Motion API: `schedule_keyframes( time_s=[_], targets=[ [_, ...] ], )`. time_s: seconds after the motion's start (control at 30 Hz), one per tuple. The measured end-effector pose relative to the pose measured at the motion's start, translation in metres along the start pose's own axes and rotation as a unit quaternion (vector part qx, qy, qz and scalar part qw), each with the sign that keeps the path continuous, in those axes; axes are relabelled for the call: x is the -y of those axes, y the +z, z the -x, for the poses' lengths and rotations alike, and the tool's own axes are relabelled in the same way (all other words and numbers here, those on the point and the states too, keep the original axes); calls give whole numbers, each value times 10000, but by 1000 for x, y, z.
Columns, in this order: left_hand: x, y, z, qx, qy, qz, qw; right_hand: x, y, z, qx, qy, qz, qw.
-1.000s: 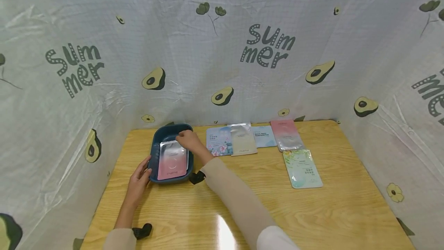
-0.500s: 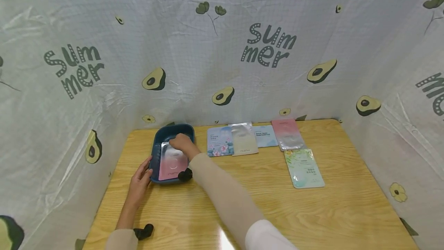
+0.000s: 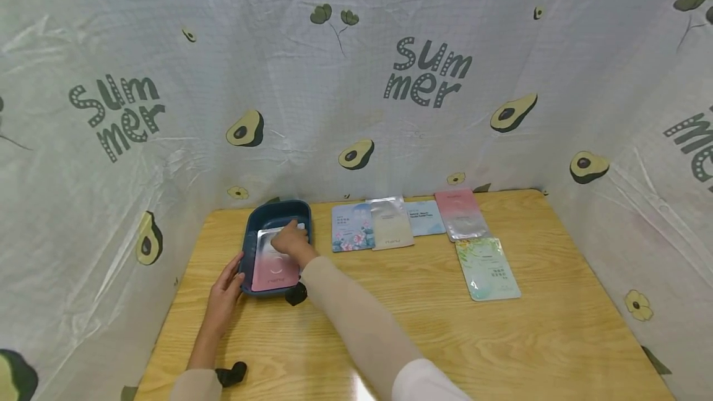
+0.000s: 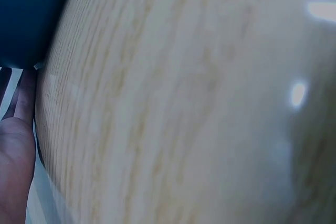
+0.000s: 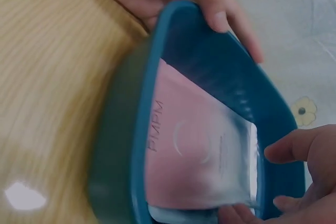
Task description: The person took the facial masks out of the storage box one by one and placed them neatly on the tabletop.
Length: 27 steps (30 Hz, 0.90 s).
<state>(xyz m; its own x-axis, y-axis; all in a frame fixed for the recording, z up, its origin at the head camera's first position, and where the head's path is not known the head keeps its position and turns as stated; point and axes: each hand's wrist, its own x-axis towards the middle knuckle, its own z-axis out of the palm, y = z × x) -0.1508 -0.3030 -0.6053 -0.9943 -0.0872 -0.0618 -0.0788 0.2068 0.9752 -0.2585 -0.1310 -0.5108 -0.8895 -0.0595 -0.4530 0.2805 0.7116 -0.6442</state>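
A dark blue plastic basket [image 3: 248,265] stands at the table's left rear. In it lies a pink-and-silver sheet mask packet [image 3: 275,271], with the pale edge of another packet [image 5: 170,215] showing beneath it in the right wrist view. My right hand [image 3: 291,242] is inside the basket over the packet's far right part. Its thumb and index finger are apart, while the other fingertips [image 5: 233,214] are right at the packet's edge. Against the basket's left outer wall rests my left hand [image 3: 224,289], fingers nearly straight and thumb at the rim.
Right of the basket is a row of mask packets: a floral blue one [image 3: 353,228], a silver-cream one [image 3: 391,224], a light blue one [image 3: 426,218] and a pink one [image 3: 461,215]. A green packet [image 3: 488,270] lies nearer. A printed curtain [image 3: 312,91] encloses the table.
My right hand has moved from the basket's far right edge inward, then nearer over the pink packet. My left hand and the other packets stay where they were.
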Motion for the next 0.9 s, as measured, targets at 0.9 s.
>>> schedule_keyframes(
  time_s=[0.9],
  targets=[
    [4,2,2,-11,337,196,9992,-14,31,-6,-1089,-860,-986,9854]
  ],
)
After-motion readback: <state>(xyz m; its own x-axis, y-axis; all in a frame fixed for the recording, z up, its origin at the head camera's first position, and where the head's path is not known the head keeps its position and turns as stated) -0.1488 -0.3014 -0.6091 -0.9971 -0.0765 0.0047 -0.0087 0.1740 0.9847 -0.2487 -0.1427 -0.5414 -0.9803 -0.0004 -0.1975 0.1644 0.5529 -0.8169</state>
